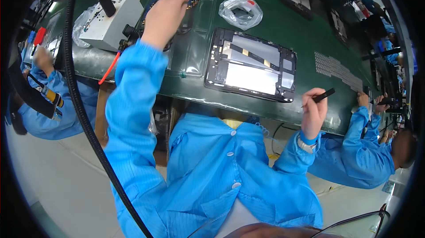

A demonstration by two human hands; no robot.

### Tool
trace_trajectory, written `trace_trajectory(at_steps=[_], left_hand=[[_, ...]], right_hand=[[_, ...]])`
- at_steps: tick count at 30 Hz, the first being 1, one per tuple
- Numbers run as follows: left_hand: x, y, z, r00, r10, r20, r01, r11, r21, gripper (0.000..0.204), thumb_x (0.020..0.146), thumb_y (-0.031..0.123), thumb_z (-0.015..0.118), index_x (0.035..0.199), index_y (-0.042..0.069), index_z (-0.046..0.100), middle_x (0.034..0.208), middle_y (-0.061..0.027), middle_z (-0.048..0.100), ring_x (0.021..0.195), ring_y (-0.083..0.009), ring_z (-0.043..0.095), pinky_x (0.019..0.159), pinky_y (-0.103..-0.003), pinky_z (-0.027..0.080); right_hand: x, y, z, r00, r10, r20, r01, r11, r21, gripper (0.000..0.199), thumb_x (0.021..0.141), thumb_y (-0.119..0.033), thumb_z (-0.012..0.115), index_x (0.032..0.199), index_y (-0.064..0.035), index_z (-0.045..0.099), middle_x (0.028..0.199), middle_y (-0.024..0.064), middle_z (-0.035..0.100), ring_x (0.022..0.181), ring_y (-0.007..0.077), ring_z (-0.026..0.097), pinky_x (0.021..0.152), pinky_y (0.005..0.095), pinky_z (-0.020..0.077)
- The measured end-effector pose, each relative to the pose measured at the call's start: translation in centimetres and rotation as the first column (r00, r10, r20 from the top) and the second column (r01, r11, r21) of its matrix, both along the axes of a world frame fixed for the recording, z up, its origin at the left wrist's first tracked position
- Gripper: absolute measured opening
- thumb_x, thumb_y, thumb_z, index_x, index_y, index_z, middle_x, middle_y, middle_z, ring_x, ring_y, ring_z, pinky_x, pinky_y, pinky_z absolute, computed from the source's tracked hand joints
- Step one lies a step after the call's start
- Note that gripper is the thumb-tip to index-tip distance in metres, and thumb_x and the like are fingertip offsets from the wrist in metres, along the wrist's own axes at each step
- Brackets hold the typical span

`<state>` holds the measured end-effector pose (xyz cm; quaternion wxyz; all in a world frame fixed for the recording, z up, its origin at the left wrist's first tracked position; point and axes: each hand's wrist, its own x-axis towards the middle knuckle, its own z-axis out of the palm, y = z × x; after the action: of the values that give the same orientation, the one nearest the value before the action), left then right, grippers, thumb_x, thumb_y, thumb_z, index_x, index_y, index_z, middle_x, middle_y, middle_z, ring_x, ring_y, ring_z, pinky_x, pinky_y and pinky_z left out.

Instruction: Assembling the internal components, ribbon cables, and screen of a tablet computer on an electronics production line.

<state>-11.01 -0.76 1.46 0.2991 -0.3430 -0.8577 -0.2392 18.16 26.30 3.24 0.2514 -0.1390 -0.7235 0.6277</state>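
My left hand reaches over a clear plastic tray on the green bench. Its fingers are bent and pressed together beside dark parts with a blue and gold-coloured edge; whatever they pinch is hidden. My right hand is raised at the bench's front edge, closed around slim black tweezers, whose thin tip points left. Between my hands lies an opened tablet housing, with a black frame, silvery plates and a dark flat cable across it. My right hand is apart from the housing, off its lower right corner.
A white box-shaped device stands at the left, with a red tube near it. A black ribbed hose crosses the left side. Bagged wrap lies behind the housing, small grey pieces to its right. Co-workers sit on both sides.
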Motion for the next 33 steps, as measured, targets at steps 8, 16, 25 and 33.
trace_trajectory(at_steps=[8, 16, 25, 33], left_hand=[[-7.2, 2.9, -4.3, 0.978, 0.174, 0.115, -0.112, 0.902, -0.417, 0.011, 0.075, 0.011, 0.056, 0.079, 0.006, 0.064, 0.089, -0.0110, 0.060, 0.085, -0.0294, 0.059, 0.072, -0.039, 0.050], [-5.0, 1.8, -2.7, 0.976, 0.205, 0.076, -0.182, 0.955, -0.236, 0.013, 0.075, 0.009, 0.054, 0.085, 0.004, 0.060, 0.083, -0.0136, 0.059, 0.081, -0.0315, 0.058, 0.071, -0.039, 0.049], [15.5, 0.4, 3.3, 0.941, -0.227, -0.251, 0.278, 0.942, 0.190, 0.035, 0.057, -0.005, 0.062, 0.091, 0.001, 0.064, 0.080, -0.0091, 0.058, 0.070, -0.0234, 0.057, 0.057, -0.031, 0.047], [22.9, 2.2, -0.3, 0.904, -0.415, -0.101, 0.420, 0.907, 0.033, 0.036, 0.056, 0.006, 0.061, 0.091, 0.001, 0.064, 0.084, -0.0057, 0.057, 0.067, -0.0187, 0.055, 0.054, -0.029, 0.043]], right_hand=[[5.1, -1.2, -0.1, 0.999, -0.008, 0.033, 0.005, 0.995, 0.097, 0.016, 0.080, 0.005, 0.040, 0.093, -0.0030, 0.047, 0.069, 0.0024, 0.048, 0.062, 0.0077, 0.042, 0.054, 0.0193, 0.0319], [4.5, -1.2, -0.3, 0.999, -0.010, 0.039, 0.008, 0.999, 0.047, 0.008, 0.084, 0.000, 0.045, 0.090, -0.0019, 0.049, 0.067, 0.0022, 0.048, 0.056, 0.0054, 0.041, 0.049, 0.0181, 0.0290], [-1.8, -7.4, -0.8, 0.824, 0.567, 0.011, -0.531, 0.778, -0.336, 0.019, 0.088, -0.008, 0.046, 0.096, 0.0027, 0.059, 0.079, 0.0046, 0.059, 0.070, 0.0081, 0.050, 0.062, 0.0216, 0.0416], [-2.9, -9.1, -2.0, 0.894, 0.445, -0.052, -0.427, 0.812, -0.399, 0.019, 0.086, -0.010, 0.053, 0.098, 0.0034, 0.058, 0.080, 0.0055, 0.060, 0.074, 0.0097, 0.055, 0.065, 0.0228, 0.0452]])
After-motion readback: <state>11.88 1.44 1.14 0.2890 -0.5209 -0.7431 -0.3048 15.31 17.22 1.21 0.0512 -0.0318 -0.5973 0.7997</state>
